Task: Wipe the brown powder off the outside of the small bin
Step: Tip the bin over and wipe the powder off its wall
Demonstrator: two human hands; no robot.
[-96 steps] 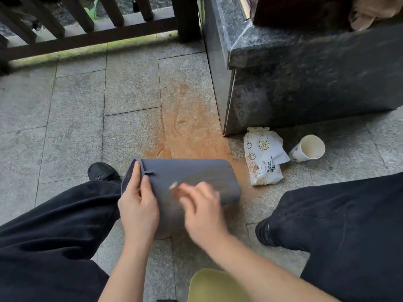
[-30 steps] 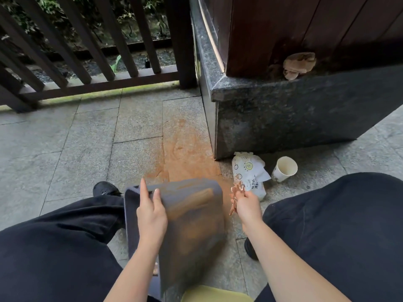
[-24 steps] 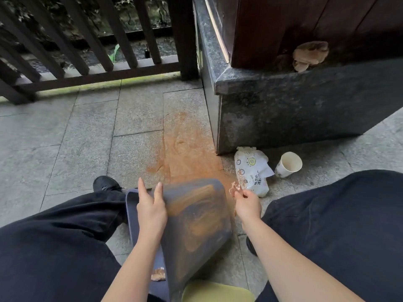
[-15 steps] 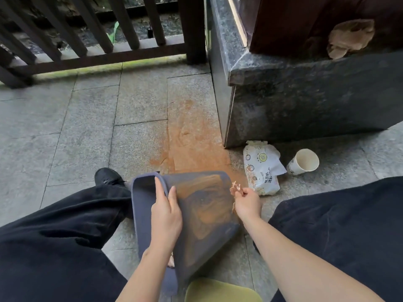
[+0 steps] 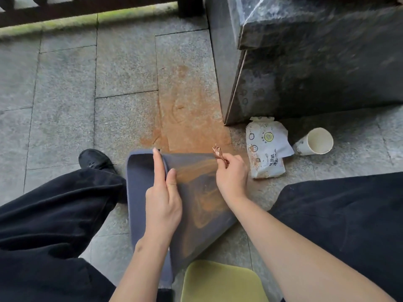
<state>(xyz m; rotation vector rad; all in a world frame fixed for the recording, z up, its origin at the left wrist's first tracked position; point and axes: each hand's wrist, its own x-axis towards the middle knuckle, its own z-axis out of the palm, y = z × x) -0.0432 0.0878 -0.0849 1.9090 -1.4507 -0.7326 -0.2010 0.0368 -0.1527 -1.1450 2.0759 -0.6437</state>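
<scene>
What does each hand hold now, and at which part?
The left hand holds the small bin by its rim, fingers over the edge. The right hand pinches a crumpled, brown-stained wipe at its lower end.

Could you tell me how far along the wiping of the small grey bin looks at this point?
Partly done at best. The small bin lies tipped on the floor, and its upper edge near the left hand looks mostly grey. The left hand grips the rim while the right hand pinches a soiled wad at the far corner. Left: broad brown powder streaks across the side.
</scene>
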